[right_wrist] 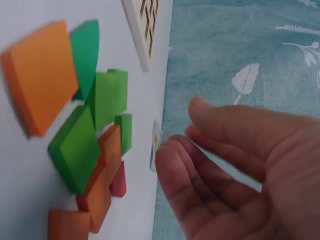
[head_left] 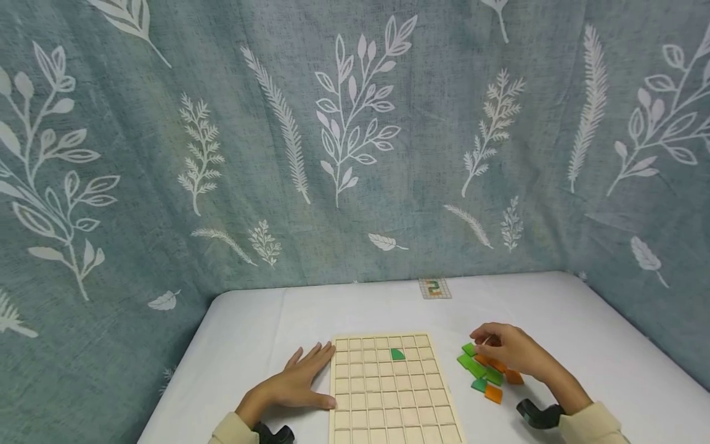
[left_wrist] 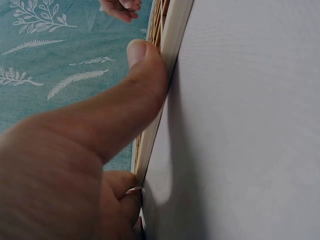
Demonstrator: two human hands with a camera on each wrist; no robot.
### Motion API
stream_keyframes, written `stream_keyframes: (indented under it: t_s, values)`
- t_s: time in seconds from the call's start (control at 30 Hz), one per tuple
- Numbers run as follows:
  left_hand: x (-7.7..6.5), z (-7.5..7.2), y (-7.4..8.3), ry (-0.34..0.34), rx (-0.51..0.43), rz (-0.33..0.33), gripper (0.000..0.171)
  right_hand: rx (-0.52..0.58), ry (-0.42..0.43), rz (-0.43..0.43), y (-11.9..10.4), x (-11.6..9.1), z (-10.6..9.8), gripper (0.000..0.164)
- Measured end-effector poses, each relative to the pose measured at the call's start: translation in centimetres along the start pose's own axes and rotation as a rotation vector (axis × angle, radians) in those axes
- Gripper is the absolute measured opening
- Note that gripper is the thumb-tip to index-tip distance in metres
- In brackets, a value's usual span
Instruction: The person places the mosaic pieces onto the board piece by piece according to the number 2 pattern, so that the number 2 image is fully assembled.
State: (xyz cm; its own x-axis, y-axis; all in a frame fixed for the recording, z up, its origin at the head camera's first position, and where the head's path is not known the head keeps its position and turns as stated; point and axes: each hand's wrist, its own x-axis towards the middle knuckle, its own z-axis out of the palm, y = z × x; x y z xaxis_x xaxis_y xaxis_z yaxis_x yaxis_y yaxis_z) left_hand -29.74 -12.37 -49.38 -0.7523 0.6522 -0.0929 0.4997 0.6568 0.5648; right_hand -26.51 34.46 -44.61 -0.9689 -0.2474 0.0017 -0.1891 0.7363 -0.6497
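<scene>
A pale wooden grid board (head_left: 388, 385) lies on the table. One green quarter-round tile (head_left: 397, 354) sits in a cell near its far side. My left hand (head_left: 299, 379) lies spread along the board's left edge, with its thumb touching the rim in the left wrist view. To the right of the board is a loose cluster of orange, green and red tiles, among them an orange tile (right_wrist: 45, 75) and a green tile (right_wrist: 75, 150). Just above the cluster's far end hovers my right hand (head_left: 513, 348), its fingers loosely bent and nothing visible between them.
Near the far table edge lies a small card (head_left: 435, 288) with a coloured pattern on a grid. A patterned blue-green curtain (head_left: 355, 154) hangs behind and beside the white table (head_left: 266, 320). Black wrist devices (head_left: 539, 414) sit under both wrists.
</scene>
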Motion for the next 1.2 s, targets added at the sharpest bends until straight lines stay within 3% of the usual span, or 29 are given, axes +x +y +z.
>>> stream_keyframes:
  t_s: [0.17,0.37,0.5,0.9,1.2]
  values:
    - [0.0,0.1,0.2,-0.004,-0.007,0.000,0.110,-0.030,-0.041,-0.059,1.0,0.2,0.1,0.026]
    - [0.0,-0.1,0.3,0.003,-0.011,0.001,0.109,-0.141,0.048,-0.165,1.9,0.9,0.7,0.018]
    - [0.0,-0.2,0.2,-0.001,-0.003,0.006,0.109,-0.171,0.062,-0.206,2.1,1.2,1.0,0.018]
    - [0.3,-0.1,0.3,0.001,0.002,-0.010,0.109,-0.289,-0.036,-0.225,1.0,2.5,0.8,0.019]
    - [0.2,0.1,0.1,0.001,0.006,-0.019,0.110,-0.333,-0.063,-0.253,0.9,3.6,0.8,0.018]
